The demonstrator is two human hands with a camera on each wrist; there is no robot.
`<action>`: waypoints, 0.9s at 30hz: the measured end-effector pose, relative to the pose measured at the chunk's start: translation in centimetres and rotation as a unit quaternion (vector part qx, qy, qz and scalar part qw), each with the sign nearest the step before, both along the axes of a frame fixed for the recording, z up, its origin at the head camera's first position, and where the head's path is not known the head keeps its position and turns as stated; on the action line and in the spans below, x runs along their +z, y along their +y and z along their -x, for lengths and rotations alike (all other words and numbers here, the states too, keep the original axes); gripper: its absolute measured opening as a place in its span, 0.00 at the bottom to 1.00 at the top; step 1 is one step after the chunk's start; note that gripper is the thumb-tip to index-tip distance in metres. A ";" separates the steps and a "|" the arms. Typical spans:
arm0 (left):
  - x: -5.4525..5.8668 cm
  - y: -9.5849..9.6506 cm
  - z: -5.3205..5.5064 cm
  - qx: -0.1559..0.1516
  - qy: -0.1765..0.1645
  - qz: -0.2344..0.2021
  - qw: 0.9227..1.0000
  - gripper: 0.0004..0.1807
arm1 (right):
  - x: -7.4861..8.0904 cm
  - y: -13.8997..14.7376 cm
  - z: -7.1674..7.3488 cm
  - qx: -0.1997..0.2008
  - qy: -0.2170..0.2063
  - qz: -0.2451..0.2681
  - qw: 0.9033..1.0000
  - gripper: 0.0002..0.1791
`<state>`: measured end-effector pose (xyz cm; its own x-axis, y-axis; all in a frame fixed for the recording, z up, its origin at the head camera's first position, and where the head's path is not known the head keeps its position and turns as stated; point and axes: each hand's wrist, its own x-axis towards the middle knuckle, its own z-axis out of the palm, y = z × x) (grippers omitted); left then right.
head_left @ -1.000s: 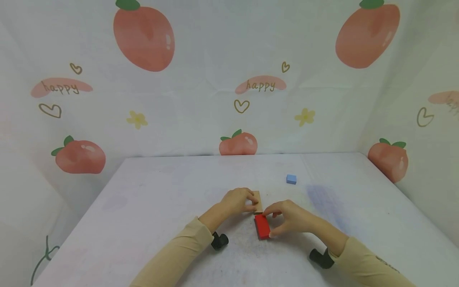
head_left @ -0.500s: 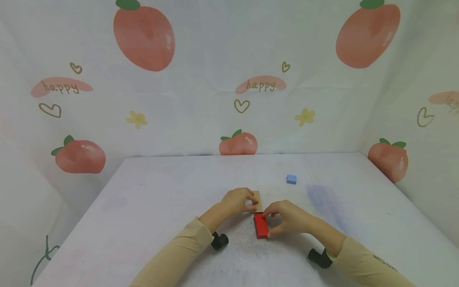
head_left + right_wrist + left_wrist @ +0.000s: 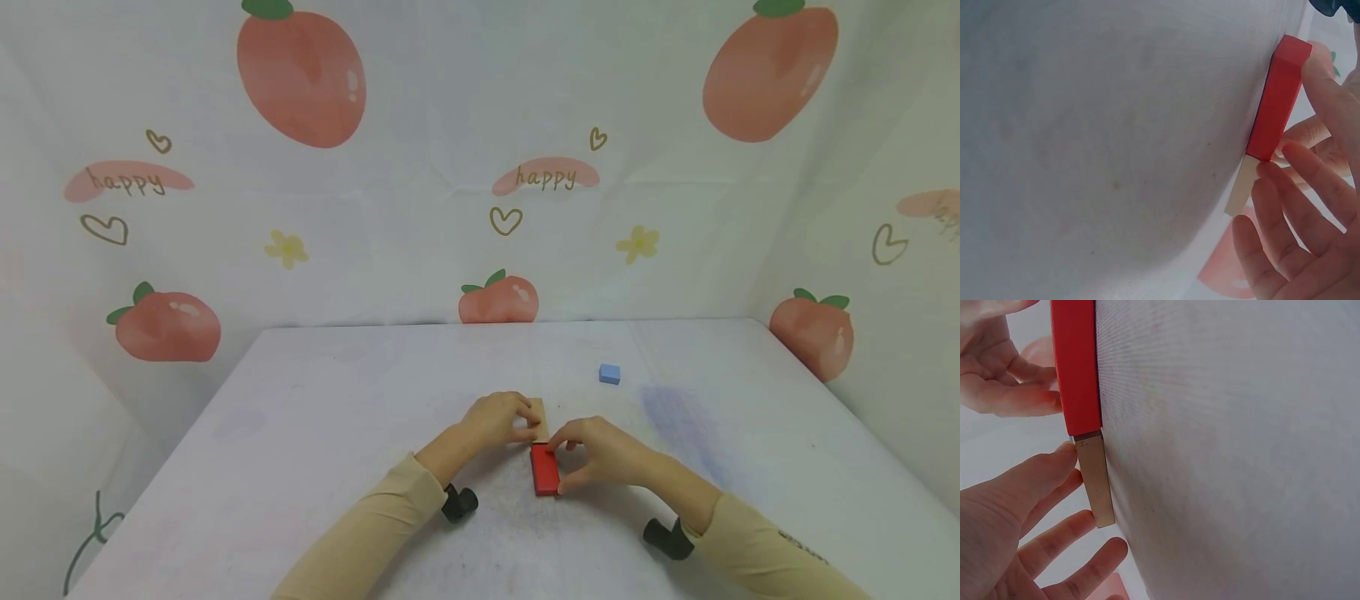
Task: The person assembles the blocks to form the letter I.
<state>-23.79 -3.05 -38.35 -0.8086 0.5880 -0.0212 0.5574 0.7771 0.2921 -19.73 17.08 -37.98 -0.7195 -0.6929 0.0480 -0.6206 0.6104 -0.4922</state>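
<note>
Two oblong blocks lie on the table end to end, a red block (image 3: 545, 471) nearer me and a plain wooden block (image 3: 539, 412) beyond it. With thumb and fingertips my left hand (image 3: 491, 419) holds the wooden block from its left side. My right hand (image 3: 611, 450) pinches the red block along its right side, thumb at the near end and index finger at the far end. In the left wrist view the ends of the red block (image 3: 1075, 369) and the wooden block (image 3: 1095, 481) meet, the red one looking thicker.
A small blue block (image 3: 610, 374) sits farther back, right of the hands. Black wrist cameras stick out under the left sleeve (image 3: 375, 529) and the right sleeve (image 3: 765, 546). Behind the white table (image 3: 360, 367) hangs a peach-printed cloth (image 3: 420, 125).
My right hand has slid the red block slightly away from me and left, straightening it and bringing it against the wooden block's near end. My left hand has stayed put.
</note>
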 end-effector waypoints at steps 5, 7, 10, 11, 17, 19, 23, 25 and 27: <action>0.1 0.0 -0.1 0.001 0.000 -0.003 1.000 0.14 | 0.0 0.0 -0.1 -0.018 -0.014 -0.007 1.000 0.28; 0.1 0.0 -0.1 0.001 0.001 -0.002 1.000 0.14 | 0.0 0.0 -0.1 -0.030 -0.023 -0.013 0.999 0.29; 0.0 0.0 -0.1 0.001 0.003 -0.001 1.000 0.14 | 0.0 0.0 -0.1 -0.042 -0.035 -0.021 0.998 0.31; 0.1 0.0 -0.1 0.001 0.004 0.001 1.000 0.14 | 0.1 0.0 -0.1 -0.045 -0.036 -0.023 0.998 0.31; 0.1 0.0 -0.1 0.000 0.003 0.003 1.000 0.13 | 0.1 0.0 -0.1 -0.041 -0.033 -0.031 0.998 0.30; 0.2 0.0 -0.1 0.001 0.001 0.001 1.000 0.13 | 0.1 -0.1 -0.1 -0.042 -0.036 -0.033 0.998 0.30; 0.2 0.0 -0.2 0.000 0.005 0.000 1.000 0.13 | 0.1 -0.1 -0.1 -0.044 -0.039 -0.038 0.998 0.29; 0.2 0.0 -0.2 0.000 0.006 0.000 1.000 0.13 | 0.1 -0.1 -0.1 -0.043 -0.037 -0.039 0.998 0.29; 0.2 0.0 -0.2 -0.001 0.009 0.001 1.000 0.13 | 0.1 -0.1 -0.1 -0.043 -0.035 -0.040 0.998 0.29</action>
<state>-23.58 -3.03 -38.17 -0.8071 0.5903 -0.0081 0.5646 0.7758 0.2817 -19.60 16.94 -37.90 -0.7760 -0.6280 -0.0581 -0.5300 0.6992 -0.4798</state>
